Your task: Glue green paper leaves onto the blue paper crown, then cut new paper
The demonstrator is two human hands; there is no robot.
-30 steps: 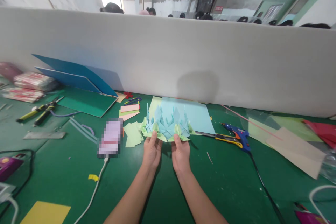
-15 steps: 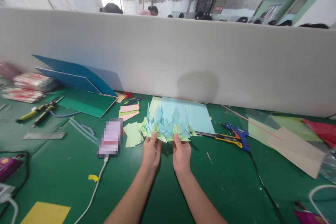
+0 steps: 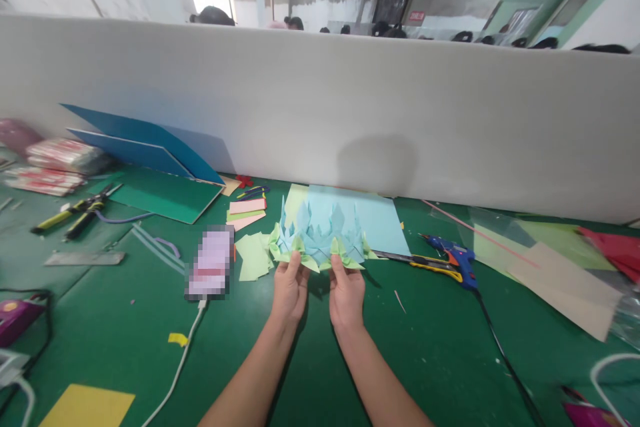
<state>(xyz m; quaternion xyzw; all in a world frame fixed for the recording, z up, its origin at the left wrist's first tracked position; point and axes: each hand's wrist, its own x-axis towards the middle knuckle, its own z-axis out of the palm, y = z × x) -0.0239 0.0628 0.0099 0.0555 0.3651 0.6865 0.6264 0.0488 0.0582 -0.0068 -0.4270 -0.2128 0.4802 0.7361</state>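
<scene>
A folded paper lotus [image 3: 320, 238], with light blue petals inside and pale green leaf shapes around its base, is held between both hands just above the table. My left hand [image 3: 291, 287] grips its near left edge, thumb on top and fingers underneath. At the near right edge, my right hand [image 3: 347, 288] pinches it the same way. Behind the lotus lies a light blue paper sheet [image 3: 373, 220]. Pale green paper pieces [image 3: 253, 257] are to its left. The undersides of the leaves and some fingertips are hidden.
On the right are a yellow utility knife [image 3: 437, 268], a blue glue gun [image 3: 450, 257] and a beige sheet [image 3: 565, 290]. A phone [image 3: 210, 263] with a white cable lies left; pliers [image 3: 90, 213] and blue boards [image 3: 135, 147] are farther left. A white partition [image 3: 300, 107] stands behind.
Both hands keep their hold on the paper lotus, which has shifted very slightly to the right. Beyond the partition, a person's head has lowered a little.
</scene>
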